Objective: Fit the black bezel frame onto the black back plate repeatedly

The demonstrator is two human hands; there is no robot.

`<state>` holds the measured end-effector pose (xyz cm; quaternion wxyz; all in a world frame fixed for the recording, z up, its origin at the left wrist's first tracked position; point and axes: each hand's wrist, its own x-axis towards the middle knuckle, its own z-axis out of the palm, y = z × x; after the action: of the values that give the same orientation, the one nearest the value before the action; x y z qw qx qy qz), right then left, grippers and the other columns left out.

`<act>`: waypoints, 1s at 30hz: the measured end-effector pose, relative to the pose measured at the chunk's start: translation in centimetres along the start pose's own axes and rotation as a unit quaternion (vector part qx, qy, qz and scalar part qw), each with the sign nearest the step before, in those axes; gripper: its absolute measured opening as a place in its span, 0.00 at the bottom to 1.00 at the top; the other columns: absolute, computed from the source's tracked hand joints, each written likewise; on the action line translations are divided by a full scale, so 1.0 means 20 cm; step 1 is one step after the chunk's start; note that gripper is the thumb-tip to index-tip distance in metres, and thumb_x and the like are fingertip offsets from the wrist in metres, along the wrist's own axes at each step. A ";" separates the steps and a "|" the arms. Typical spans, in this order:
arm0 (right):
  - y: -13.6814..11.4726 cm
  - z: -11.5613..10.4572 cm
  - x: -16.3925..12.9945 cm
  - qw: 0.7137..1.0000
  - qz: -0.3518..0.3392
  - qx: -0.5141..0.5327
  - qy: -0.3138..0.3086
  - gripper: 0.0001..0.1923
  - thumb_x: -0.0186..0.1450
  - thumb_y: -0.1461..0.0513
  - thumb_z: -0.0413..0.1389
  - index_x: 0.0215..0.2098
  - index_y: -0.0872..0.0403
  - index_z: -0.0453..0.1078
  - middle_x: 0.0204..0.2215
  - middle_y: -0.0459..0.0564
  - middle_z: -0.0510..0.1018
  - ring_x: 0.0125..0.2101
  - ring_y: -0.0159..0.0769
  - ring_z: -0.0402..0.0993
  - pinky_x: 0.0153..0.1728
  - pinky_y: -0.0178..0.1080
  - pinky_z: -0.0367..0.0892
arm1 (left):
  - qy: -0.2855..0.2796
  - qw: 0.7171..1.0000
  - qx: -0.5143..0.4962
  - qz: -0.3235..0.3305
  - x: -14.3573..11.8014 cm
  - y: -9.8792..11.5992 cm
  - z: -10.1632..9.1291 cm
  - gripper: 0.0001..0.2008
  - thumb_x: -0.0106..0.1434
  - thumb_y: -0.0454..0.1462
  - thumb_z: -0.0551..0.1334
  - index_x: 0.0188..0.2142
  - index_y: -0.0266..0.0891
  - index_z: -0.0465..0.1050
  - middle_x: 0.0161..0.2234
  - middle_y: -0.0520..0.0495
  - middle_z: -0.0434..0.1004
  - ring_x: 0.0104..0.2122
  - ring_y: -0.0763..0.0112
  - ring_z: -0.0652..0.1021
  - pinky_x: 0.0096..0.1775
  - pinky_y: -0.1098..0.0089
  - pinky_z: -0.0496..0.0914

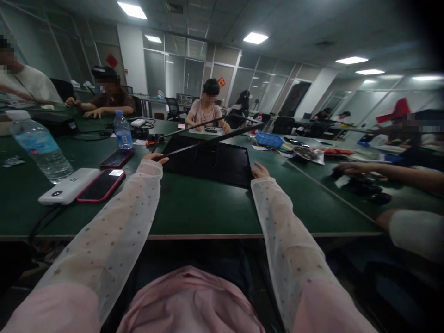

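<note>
Reaching forward over the green table, the person had both arms stretched out in sheer dotted sleeves, the left hand at the near left corner of a flat black panel and the right hand at its near right corner. The panel lay near the middle of the table, well back from the near edge, and a thin black frame rose at a slant from its left side toward the far edge. The left fingers appeared curled over the corner, though the sleeve hid most of them and I could not tell whether they actually gripped it; the right fingers lay extended against the edge, not closed on anything. The panel looked thin, rigid and probably light for its breadth, likely a screen part, so it would be fragile and prone to flex if lifted by one corner; holding it at two opposite edges, off the face, seemed soundest, and its smooth surface might slip on the table. Toward the left edge lay a red-cased phone just beside a white power bank, another phone beyond them, and two water bottles. A co-worker's arm rested along the right side.
</note>
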<state>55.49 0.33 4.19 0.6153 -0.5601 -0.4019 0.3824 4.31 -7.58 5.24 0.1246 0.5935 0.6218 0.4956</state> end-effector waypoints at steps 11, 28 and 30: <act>-0.06 -0.05 0.01 0.997 -0.047 0.027 -0.047 0.20 0.57 0.55 0.72 0.39 0.48 0.68 0.33 0.47 0.82 0.42 0.44 0.82 0.43 0.49 0.79 | -0.077 0.972 0.165 0.152 0.00 0.11 -0.02 0.18 0.65 0.51 0.71 0.47 0.42 0.86 0.50 0.41 0.85 0.54 0.52 0.78 0.60 0.59 0.69; 0.06 -0.03 -0.07 0.991 -0.036 -0.090 0.096 0.18 0.47 0.73 0.56 0.34 0.52 0.74 0.35 0.50 0.86 0.52 0.47 0.82 0.60 0.53 0.77 | -0.122 0.967 0.178 0.134 0.06 -0.15 0.09 0.20 0.61 0.52 0.73 0.44 0.41 0.87 0.49 0.41 0.86 0.56 0.51 0.80 0.61 0.59 0.70; 0.08 -0.02 -0.06 0.988 -0.068 -0.105 0.092 0.19 0.47 0.73 0.56 0.35 0.52 0.75 0.35 0.51 0.86 0.52 0.48 0.82 0.60 0.55 0.76 | -0.137 0.964 0.179 0.143 0.05 -0.16 0.08 0.20 0.62 0.53 0.72 0.45 0.42 0.87 0.50 0.42 0.86 0.56 0.51 0.79 0.61 0.59 0.70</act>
<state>55.48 -0.76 2.55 0.6123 -0.6254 -0.4187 0.2421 3.24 -5.40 2.53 0.0285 0.7512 0.5858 0.3028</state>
